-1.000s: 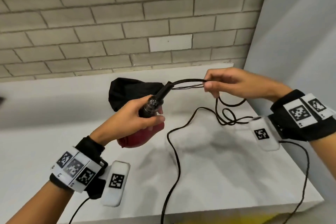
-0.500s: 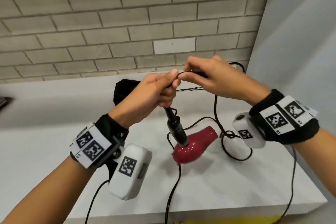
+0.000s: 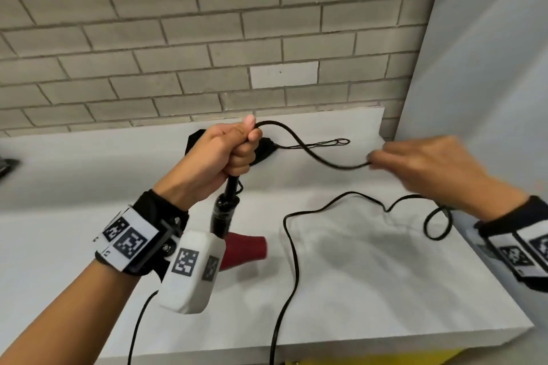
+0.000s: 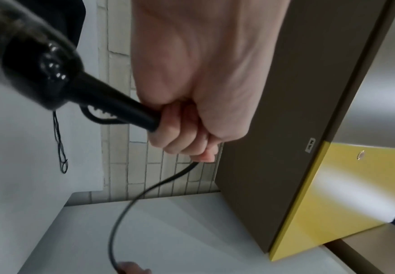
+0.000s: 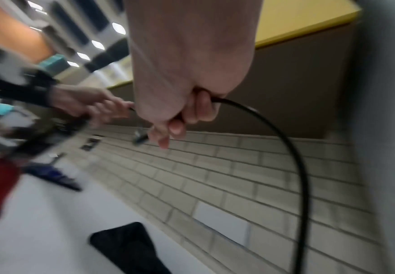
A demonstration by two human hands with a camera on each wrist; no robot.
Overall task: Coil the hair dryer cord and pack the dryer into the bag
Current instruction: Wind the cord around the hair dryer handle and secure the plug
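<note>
My left hand (image 3: pixel 234 151) is fisted round the black cord where it leaves the hair dryer's handle (image 3: pixel 226 210); the red dryer (image 3: pixel 246 249) hangs below it, nozzle to the right. The cord (image 3: pixel 311 154) arcs from my left thumb to my right hand (image 3: pixel 382 161), which pinches it about a forearm's length away. The wrist views show the fist (image 4: pixel 180 137) on the cord's stiff sleeve and the right fingers (image 5: pixel 191 113) curled on the cord (image 5: pixel 292 153). More cord (image 3: pixel 293 252) trails over the white counter and off its front edge. The black bag (image 3: pixel 264 151) lies behind my left hand.
The white counter (image 3: pixel 385 290) runs against a brick wall (image 3: pixel 207 38), with a grey panel (image 3: pixel 489 68) closing its right side. The bag's thin drawstring (image 3: pixel 320 144) lies stretched to the right. A yellow-edged board (image 4: pixel 332 204) shows in the left wrist view.
My hands were together at the cord; the right hand has slid out to the right along it, drawing a length taut-ish between them. The dryer hangs lower, near my left wrist.
</note>
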